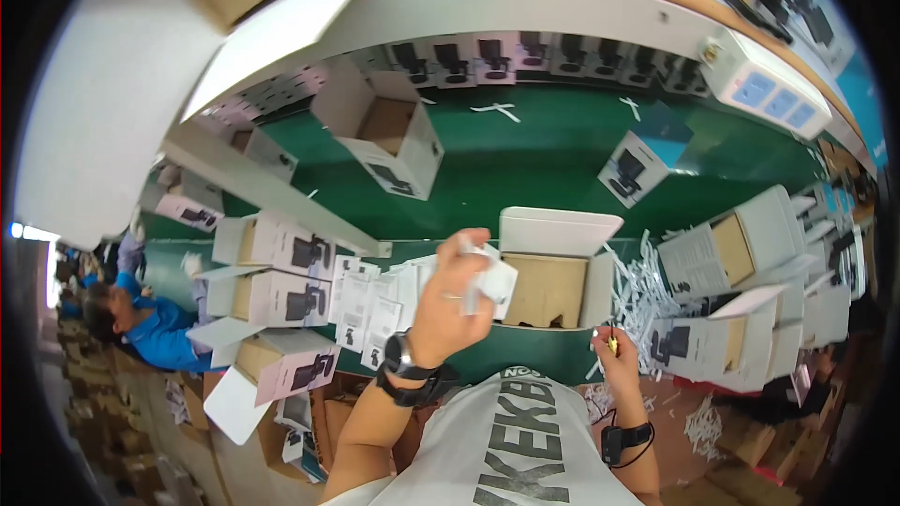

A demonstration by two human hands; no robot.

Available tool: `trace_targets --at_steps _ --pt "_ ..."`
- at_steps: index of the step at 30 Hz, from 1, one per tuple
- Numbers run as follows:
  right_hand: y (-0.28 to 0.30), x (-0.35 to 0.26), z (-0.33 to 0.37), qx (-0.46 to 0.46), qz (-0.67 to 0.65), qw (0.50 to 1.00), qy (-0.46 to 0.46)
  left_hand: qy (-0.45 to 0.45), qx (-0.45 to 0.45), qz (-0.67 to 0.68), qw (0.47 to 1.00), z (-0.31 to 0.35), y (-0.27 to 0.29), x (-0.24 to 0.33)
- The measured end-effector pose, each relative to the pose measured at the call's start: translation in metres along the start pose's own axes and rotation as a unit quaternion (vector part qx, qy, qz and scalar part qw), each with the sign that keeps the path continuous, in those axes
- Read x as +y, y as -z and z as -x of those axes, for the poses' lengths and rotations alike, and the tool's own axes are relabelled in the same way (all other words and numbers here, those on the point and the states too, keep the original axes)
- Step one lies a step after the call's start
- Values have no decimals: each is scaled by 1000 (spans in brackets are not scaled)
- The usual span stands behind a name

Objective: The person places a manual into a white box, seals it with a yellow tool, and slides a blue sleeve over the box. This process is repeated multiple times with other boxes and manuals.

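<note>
An open white carton (553, 267) is set on the green surface (544, 159) directly ahead of the person. Its lid flap is raised toward the far side, and a brown cardboard insert (544, 289) is seen inside it; what lies beneath the insert cannot be told. A second open carton (384, 136) is placed farther off to the left, with a bare brown interior. More open cartons (727, 258) are grouped at the right, and further ones (272, 272) are stacked on their sides at the left. A closed small box (636, 167) with a printed product picture is stood on the surface beyond the central carton.

A folded white paper leaflet (492, 279) is held in the left hand (450, 305). The fingers are curled around it in a closed grip. Its long axis is hard to tell because it is crumpled in the grip; its free end is pointed to the right, toward the open white carton, and lies just beside that carton's left wall.

A small yellowish item (613, 344) is pinched between the fingertips of the right hand (614, 361); its kind cannot be determined. This hand is held near the carton's lower right corner, beside a heap of white paper strips (642, 295).

A row of flat leaflets (375, 305) is laid out just left of the left hand.
</note>
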State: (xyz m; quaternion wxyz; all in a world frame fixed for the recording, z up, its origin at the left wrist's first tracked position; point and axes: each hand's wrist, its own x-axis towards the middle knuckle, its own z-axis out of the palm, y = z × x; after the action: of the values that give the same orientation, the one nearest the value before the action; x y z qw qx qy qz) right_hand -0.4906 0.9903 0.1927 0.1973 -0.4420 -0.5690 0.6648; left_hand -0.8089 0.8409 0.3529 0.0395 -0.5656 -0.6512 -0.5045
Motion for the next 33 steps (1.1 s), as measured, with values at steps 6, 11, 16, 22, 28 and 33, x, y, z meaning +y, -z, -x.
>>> trace_targets --at_steps 6,11,16,22,28,33 --pt "0 -3 -4 -23 61 997 48 63 -2 -35 997 11 -15 10" --pt "-8 -74 36 -179 108 973 98 39 -36 -77 996 28 -18 7" --pt "-104 -142 27 -205 -34 978 27 6 -25 -148 989 20 -13 15" --pt "-80 -122 23 -87 4 977 193 177 -29 -71 981 50 -27 0" --pt "-22 -106 -21 134 -3 984 119 259 5 6 966 97 -69 -25" --pt "-77 -79 -21 43 207 948 237 84 -93 -28 992 53 -71 9"
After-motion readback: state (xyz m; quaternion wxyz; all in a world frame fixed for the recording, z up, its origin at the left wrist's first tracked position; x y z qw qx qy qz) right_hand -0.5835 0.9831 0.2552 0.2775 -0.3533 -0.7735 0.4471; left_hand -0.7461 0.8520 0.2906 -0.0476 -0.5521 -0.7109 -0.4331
